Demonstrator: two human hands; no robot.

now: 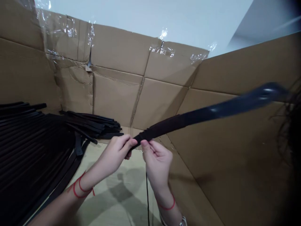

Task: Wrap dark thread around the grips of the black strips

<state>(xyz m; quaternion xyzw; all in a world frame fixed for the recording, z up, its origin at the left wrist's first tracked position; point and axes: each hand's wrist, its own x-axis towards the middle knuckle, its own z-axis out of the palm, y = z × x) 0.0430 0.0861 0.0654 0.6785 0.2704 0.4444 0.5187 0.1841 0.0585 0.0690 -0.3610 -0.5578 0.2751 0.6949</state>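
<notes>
A long dark strip (164, 126) runs up to the right from my hands. Its lower part looks wrapped in matte dark material, while the far end is glossy blue-black, bent over and slightly blurred. My left hand (118, 149) is closed round its lower end, with the thumb along the top. Just to the right, my right hand (157, 158) pinches at the wrapped part with thumb and fingers. A thin dark cord (147, 191) hangs down beside my right hand; whether its upper end is in my fingers is hidden.
Many dark flat strips (30, 150) lie piled at the left, with a smaller bundle (91, 124) behind. Tall cardboard walls (117, 53) patched with clear tape stand around the pale work surface (113, 194). Dark hair (295, 125) blurs the right edge.
</notes>
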